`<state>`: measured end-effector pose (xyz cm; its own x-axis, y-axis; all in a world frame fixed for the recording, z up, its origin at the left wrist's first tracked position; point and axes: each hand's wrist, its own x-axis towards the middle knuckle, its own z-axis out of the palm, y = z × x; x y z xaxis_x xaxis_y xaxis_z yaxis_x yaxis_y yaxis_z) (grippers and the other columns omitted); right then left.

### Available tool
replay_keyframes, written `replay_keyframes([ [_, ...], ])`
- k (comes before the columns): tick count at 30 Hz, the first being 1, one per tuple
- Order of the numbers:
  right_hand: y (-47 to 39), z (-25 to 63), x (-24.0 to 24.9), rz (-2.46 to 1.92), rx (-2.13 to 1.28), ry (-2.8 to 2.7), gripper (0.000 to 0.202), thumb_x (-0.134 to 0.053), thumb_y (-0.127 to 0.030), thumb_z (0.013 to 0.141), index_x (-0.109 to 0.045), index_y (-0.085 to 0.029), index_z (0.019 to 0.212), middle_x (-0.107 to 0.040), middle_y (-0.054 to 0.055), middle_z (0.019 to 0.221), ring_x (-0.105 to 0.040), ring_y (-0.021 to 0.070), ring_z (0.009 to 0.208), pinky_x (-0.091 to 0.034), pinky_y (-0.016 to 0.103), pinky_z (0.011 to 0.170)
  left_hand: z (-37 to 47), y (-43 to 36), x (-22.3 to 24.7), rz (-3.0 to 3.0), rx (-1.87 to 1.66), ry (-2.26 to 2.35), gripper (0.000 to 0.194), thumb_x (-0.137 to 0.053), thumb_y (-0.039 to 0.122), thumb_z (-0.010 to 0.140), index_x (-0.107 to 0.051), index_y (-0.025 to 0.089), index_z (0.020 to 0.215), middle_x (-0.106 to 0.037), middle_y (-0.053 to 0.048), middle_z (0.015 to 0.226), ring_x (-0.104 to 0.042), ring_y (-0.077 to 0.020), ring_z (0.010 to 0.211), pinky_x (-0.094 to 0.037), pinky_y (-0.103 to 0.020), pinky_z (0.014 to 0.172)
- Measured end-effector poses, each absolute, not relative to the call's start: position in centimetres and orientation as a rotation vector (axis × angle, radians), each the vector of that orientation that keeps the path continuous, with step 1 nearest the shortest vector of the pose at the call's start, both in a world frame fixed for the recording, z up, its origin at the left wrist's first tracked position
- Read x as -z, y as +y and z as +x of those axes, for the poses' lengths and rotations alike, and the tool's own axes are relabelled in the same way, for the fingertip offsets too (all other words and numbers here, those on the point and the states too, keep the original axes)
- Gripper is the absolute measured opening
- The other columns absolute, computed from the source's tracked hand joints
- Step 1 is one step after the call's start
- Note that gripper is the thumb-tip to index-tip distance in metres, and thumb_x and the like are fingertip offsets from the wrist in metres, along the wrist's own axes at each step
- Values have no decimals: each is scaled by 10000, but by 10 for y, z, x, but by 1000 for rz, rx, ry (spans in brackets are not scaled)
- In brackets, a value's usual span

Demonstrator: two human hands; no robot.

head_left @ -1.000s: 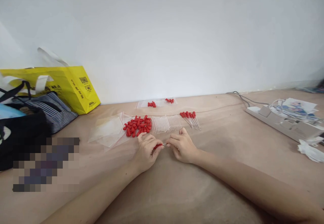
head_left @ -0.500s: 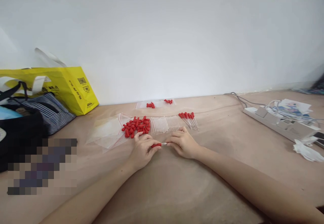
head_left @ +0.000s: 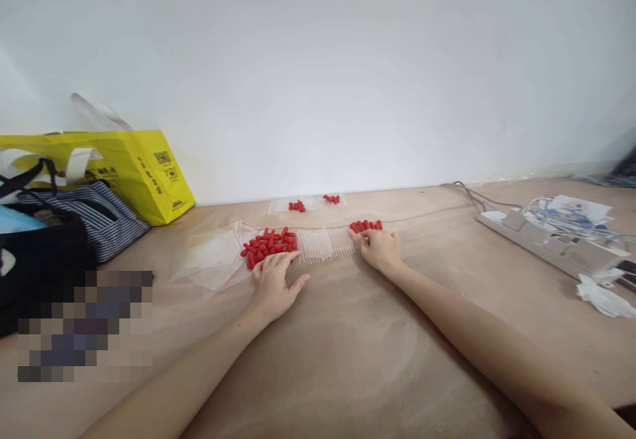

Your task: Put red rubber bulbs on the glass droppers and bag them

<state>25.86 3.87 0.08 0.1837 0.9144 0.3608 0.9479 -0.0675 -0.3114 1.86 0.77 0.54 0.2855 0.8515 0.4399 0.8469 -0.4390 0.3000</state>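
Observation:
My left hand (head_left: 277,287) is open, thumb apart from the fingers. Its fingertips reach the near edge of a pile of red rubbery caps (head_left: 268,243). To the right of the pile lies a row of thin clear-white sticks (head_left: 322,243), side by side. My right hand (head_left: 381,248) is at the right end of that row, with its fingers closed together beside a group of red-capped sticks (head_left: 370,225). It covers the white shafts of this group. What is between its fingertips is hard to make out.
Clear zip bags (head_left: 209,257) lie left of the pile. Another clear bag with red pieces (head_left: 311,204) is near the wall. A yellow bag (head_left: 163,181) and a striped pouch (head_left: 112,210) stand left. A power strip (head_left: 536,243) with cables and a crumpled tissue (head_left: 603,295) lie right.
My left hand has let go of the red cap and moved back to the pile, opening. My right hand has moved right and away from me to the red-capped sticks.

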Motion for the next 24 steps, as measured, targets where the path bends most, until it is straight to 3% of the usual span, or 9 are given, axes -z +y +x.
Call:
replay_keyframes([
  [9, 61, 246, -3, -2149, 126, -1728, 230, -398, -236, 794, -598, -165, 882, -636, 80, 795, -555, 202, 811, -228, 362, 809, 19, 6, -3, 2523, -909, 1682, 142, -565, 311, 727, -607, 255, 850, -590, -24, 979, -473, -243, 961, -264, -438, 832],
  [17, 67, 247, -5, -2162, 75, -1816, 239, -412, -289, 780, -630, -192, 791, -620, 74, 856, -529, 206, 866, -212, 383, 851, 5, 27, -3, 2598, -1086, 1833, 105, -565, 292, 733, -622, 235, 800, -601, -36, 901, -484, -238, 915, -251, -431, 827],
  [24, 80, 238, -6, -2280, -31, -1774, 170, -484, -232, 687, -613, -171, 779, -589, 73, 825, -518, 209, 870, -174, 414, 896, 5, 46, 0, 2730, -1089, 1875, 164, -578, 350, 724, -630, 237, 830, -592, -62, 965, -462, -259, 962, -200, -464, 870],
])
